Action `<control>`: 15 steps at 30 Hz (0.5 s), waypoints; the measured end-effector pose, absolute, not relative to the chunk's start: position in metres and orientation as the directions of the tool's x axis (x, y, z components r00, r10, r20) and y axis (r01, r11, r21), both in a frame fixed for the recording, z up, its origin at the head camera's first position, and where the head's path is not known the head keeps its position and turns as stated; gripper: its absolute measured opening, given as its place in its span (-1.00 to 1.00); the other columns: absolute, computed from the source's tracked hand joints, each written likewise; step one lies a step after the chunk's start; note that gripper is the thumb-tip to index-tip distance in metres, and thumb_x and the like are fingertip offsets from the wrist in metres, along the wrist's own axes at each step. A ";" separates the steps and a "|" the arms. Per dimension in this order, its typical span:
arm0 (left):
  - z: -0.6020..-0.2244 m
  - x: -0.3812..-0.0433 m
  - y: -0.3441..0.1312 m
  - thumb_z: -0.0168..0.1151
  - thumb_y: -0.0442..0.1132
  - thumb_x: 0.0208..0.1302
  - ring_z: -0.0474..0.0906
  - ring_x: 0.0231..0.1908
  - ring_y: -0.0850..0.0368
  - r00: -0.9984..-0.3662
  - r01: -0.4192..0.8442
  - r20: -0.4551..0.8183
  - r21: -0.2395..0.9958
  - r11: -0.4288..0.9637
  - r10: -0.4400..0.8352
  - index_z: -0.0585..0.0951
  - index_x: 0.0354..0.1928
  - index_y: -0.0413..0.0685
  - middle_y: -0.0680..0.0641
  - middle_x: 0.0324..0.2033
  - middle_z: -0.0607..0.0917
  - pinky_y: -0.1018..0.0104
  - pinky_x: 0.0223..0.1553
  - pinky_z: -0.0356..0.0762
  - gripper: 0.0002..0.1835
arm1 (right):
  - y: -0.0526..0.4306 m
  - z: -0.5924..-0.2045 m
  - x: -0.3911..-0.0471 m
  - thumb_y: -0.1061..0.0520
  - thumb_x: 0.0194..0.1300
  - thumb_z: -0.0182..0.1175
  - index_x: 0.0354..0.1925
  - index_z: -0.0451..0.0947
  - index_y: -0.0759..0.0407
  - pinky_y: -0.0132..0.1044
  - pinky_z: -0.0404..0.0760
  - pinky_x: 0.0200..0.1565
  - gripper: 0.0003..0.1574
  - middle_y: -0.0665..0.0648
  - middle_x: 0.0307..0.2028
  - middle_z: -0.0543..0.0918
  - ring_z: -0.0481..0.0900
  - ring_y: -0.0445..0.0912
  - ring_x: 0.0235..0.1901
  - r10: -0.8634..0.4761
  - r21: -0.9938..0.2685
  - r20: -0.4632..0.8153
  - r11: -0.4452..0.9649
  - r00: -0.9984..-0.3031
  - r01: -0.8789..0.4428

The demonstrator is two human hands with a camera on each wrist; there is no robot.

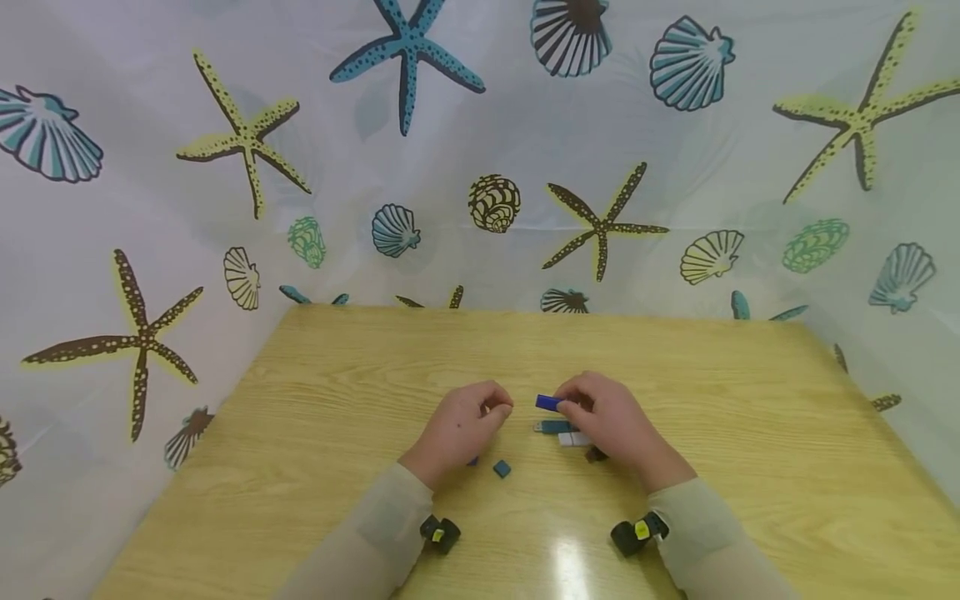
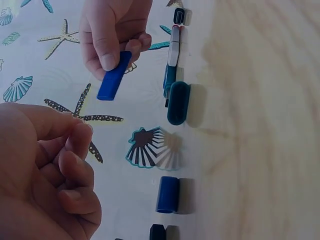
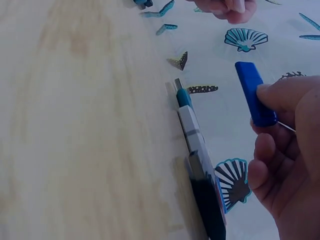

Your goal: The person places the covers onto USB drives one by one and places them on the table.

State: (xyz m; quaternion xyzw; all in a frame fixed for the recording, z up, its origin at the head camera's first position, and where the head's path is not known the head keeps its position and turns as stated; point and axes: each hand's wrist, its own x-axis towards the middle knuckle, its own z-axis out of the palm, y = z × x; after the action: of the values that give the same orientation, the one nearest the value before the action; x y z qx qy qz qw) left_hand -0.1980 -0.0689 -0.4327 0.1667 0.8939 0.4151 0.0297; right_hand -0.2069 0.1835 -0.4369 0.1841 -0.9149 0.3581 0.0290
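Observation:
Between thumb and fingers, my right hand [image 1: 611, 417] pinches a blue USB flash drive [image 1: 547, 402] above the table. The same drive [image 3: 255, 95] points away from the palm in the right wrist view. My left hand [image 1: 463, 425] hovers to its left, fingers curled and thumb tip meeting the forefinger, with nothing visible in them. Under the right hand lie a teal USB drive [image 1: 555, 427] with its metal plug bare, a white USB drive [image 1: 573, 439] and a dark one [image 1: 596, 454], partly covered. A teal cap [image 1: 502, 468] and a blue cap [image 1: 472, 461] lie near the left wrist.
The wooden table [image 1: 337, 367] runs back to a white curtain [image 1: 450, 150] printed with shells and starfish, which also hangs at both sides. Another small dark piece [image 2: 158, 232] lies beyond the blue cap in the left wrist view.

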 end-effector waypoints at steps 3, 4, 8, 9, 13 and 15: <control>-0.433 -0.198 -0.069 0.16 -0.07 0.51 0.50 -0.37 0.16 -0.947 0.267 0.084 0.747 0.609 0.312 0.68 -0.08 0.07 0.21 -0.31 0.64 0.25 -0.33 0.52 -0.82 | 0.186 -0.439 -0.210 0.09 0.43 0.25 -0.09 0.68 0.02 -0.16 0.47 -0.27 -0.86 -0.06 -0.29 0.55 0.43 -0.09 -0.34 -0.309 -0.624 0.171 0.701 -0.936 -0.345; -0.433 -0.198 -0.069 0.16 -0.07 0.51 0.49 -0.38 0.16 -0.947 0.265 0.084 0.747 0.610 0.309 0.68 -0.09 0.07 0.21 -0.32 0.64 0.25 -0.34 0.52 -0.82 | 0.187 -0.440 -0.211 0.10 0.43 0.25 -0.09 0.68 0.03 -0.16 0.47 -0.27 -0.87 -0.06 -0.30 0.55 0.43 -0.09 -0.34 -0.306 -0.618 0.162 0.710 -0.938 -0.338; -0.433 -0.197 -0.069 0.15 -0.07 0.51 0.48 -0.42 0.16 -0.949 0.264 0.089 0.749 0.608 0.302 0.69 -0.09 0.06 0.21 -0.34 0.64 0.26 -0.37 0.50 -0.81 | 0.189 -0.440 -0.212 0.12 0.44 0.22 -0.10 0.67 0.05 -0.16 0.48 -0.26 -0.87 -0.04 -0.33 0.56 0.47 -0.10 -0.36 -0.288 -0.602 0.110 0.742 -0.951 -0.294; -0.433 -0.197 -0.069 0.15 -0.08 0.51 0.48 -0.43 0.16 -0.949 0.265 0.092 0.749 0.607 0.301 0.69 -0.09 0.06 0.20 -0.35 0.64 0.26 -0.38 0.49 -0.82 | 0.189 -0.440 -0.213 0.13 0.45 0.21 -0.09 0.68 0.06 -0.15 0.49 -0.25 -0.86 -0.03 -0.32 0.57 0.48 -0.10 -0.35 -0.282 -0.596 0.096 0.752 -0.955 -0.282; -0.433 -0.197 -0.069 0.15 -0.08 0.51 0.47 -0.45 0.16 -0.950 0.264 0.094 0.752 0.605 0.298 0.69 -0.09 0.05 0.19 -0.37 0.63 0.26 -0.40 0.48 -0.81 | 0.191 -0.439 -0.213 0.16 0.47 0.19 -0.07 0.70 0.08 -0.10 0.53 -0.17 -0.83 0.02 -0.21 0.61 0.51 -0.07 -0.27 -0.257 -0.579 0.048 0.780 -0.965 -0.236; -0.434 -0.197 -0.070 0.15 -0.08 0.51 0.46 -0.46 0.16 -0.951 0.260 0.091 0.753 0.605 0.297 0.69 -0.10 0.05 0.19 -0.37 0.63 0.27 -0.41 0.47 -0.81 | 0.191 -0.440 -0.213 0.17 0.47 0.17 -0.06 0.70 0.08 -0.05 0.54 -0.11 -0.81 0.05 -0.15 0.63 0.52 -0.05 -0.22 -0.250 -0.577 0.034 0.786 -0.968 -0.223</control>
State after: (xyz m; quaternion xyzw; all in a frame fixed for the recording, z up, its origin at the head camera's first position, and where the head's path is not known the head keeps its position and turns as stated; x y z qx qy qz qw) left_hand -0.1968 -0.0696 -0.4335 0.1555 0.8955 0.4166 0.0217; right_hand -0.2132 0.1913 -0.4398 0.1252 -0.9447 0.3024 -0.0218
